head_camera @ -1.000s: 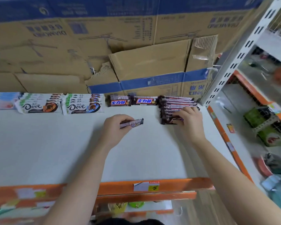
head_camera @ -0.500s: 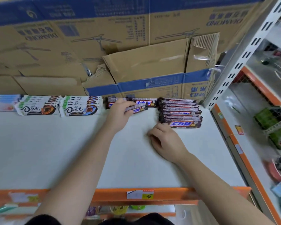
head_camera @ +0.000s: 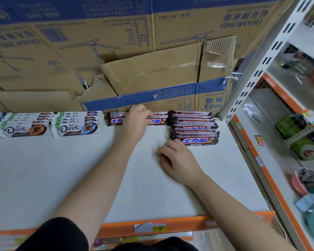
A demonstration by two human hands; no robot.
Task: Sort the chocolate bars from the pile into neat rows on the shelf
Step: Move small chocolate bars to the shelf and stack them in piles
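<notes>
Soft even light, warped blurry edges

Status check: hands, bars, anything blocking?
Left hand grips a chocolate bar at the back row. Right hand rests loosely curled on the shelf, beside the pile. Nothing blocking.

Left grip [head_camera: 137, 122] clasping, right grip [head_camera: 178, 161] loosely curled
</notes>
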